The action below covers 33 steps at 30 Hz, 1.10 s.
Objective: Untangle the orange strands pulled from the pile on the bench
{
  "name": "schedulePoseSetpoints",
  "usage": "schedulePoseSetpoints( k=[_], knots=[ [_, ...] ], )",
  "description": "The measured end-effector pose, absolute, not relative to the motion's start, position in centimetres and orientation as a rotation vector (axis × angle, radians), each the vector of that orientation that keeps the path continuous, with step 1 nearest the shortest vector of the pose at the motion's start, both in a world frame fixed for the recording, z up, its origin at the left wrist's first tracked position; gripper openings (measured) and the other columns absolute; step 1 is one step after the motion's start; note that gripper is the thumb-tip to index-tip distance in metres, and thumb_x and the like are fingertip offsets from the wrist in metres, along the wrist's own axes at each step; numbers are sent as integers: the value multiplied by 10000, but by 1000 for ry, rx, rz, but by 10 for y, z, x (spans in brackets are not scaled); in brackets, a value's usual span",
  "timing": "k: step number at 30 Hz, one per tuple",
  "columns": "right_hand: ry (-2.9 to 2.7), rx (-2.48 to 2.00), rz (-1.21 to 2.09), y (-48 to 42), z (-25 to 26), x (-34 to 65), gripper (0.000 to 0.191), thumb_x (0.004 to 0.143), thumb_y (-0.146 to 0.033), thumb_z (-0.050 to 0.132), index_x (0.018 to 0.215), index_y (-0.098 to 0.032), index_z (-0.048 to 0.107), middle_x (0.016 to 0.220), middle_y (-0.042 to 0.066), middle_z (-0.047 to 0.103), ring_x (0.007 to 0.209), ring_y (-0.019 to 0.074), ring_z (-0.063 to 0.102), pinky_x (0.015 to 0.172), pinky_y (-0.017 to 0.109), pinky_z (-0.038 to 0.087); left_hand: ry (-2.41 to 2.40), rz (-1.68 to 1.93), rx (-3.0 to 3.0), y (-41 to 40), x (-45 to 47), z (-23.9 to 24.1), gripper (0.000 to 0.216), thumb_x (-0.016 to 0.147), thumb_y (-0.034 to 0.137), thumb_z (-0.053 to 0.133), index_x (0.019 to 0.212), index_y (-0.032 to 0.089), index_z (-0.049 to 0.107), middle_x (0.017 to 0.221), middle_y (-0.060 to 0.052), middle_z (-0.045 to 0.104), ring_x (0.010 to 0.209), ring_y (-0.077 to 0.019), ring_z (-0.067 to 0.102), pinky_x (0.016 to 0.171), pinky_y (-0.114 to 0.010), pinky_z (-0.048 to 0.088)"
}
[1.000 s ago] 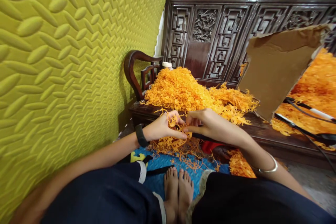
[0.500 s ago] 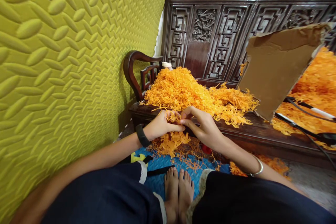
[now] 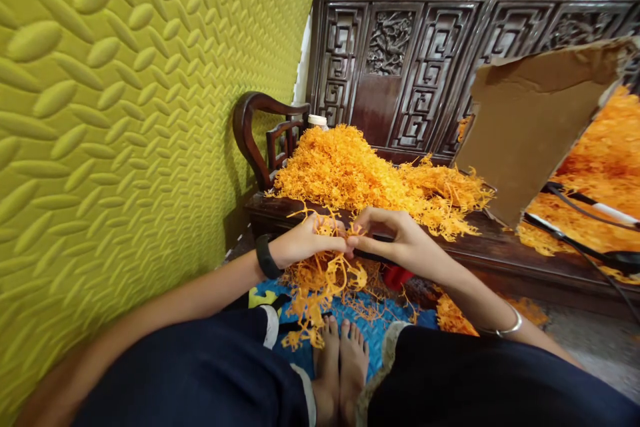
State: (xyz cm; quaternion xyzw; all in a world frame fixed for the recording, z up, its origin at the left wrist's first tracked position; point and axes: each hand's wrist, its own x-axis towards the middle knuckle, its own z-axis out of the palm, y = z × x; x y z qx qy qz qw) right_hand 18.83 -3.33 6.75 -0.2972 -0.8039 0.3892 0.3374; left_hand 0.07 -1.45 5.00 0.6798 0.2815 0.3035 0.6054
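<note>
Branching orange plastic pieces (image 3: 337, 273) hang in a loose bunch from my left hand (image 3: 311, 240), whose fingers are wrapped round them. My right hand (image 3: 395, 237) meets it from the right, thumb and index finger pinched on the end of an orange piece at the left fingertips. Exactly where the pieces join or cross is hidden by the fingers. Just behind both hands, a big heap of the same orange pieces (image 3: 340, 167) lies on the dark wooden bench (image 3: 450, 257).
A cardboard sheet (image 3: 530, 127) leans on the bench, with more orange pieces (image 3: 610, 167) and black cables right of it. A white-lidded jar (image 3: 317, 121) stands behind the heap. Yellow foam matting (image 3: 125, 147) rises at left. Below are a blue mat (image 3: 295, 353), a red object (image 3: 397, 276) and bare feet.
The bunch under my left hand now hangs lower and spreads out more, reaching down over the feet. Both hands stay together, with the right one still pinching at the left fingertips.
</note>
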Motion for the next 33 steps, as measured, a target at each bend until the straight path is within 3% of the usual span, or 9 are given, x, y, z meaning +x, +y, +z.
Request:
schedulePoseSetpoints(
  k=[3,9,15,21,24,26,29,33],
  knots=[
    [-1825,-657,1354,-35,64,186,167,774,-292,651,758,-167,541,699,11,625,665,119,591,636,250,443,560,700,1549,-18,-3,56,80,640,206,678,678,138,662,678,-4,641,683,-124,567,739,-269,425],
    [-1548,-574,1674,-35,53,180,211,680,-296,714,692,-166,548,605,-6,570,582,118,559,613,258,421,441,621,1510,-20,-5,57,74,641,192,688,616,137,645,625,-6,630,610,-113,559,677,-259,443],
    [-1462,-591,1803,-32,45,181,271,614,-343,749,716,-168,568,581,-18,545,560,121,518,626,281,417,442,579,1476,-18,-4,50,102,623,228,707,598,146,650,595,-6,633,589,-121,560,653,-267,447],
    [-1498,-457,1837,-29,39,184,240,651,-334,717,701,-170,548,578,-21,489,557,110,468,629,292,411,442,559,1490,-18,-6,50,128,609,238,716,555,153,637,568,-5,615,595,-136,557,644,-278,432],
    [-1503,-378,1678,-31,47,190,287,651,-364,703,621,-187,479,562,-34,399,569,119,451,647,313,437,339,610,1474,-18,-8,53,163,611,222,712,511,154,603,558,-9,585,641,-153,555,706,-304,428],
    [-1567,-450,1434,-31,57,196,281,705,-402,651,643,-202,464,599,-19,421,617,142,485,681,347,461,321,655,1488,-19,-7,56,172,648,229,700,529,150,603,592,-21,594,662,-154,557,718,-305,425],
    [-1656,-637,906,-19,78,210,192,768,-396,589,819,-240,488,718,4,507,721,172,554,732,370,476,394,762,1494,-19,-5,56,150,713,262,677,635,140,638,696,-36,639,669,-135,570,705,-280,429],
    [-1640,-753,196,31,98,232,223,794,-379,571,954,-252,481,878,31,547,854,189,574,809,375,465,517,877,1431,-17,-2,52,170,748,302,663,712,138,638,754,-33,655,736,-133,599,735,-263,440]
  ],
)
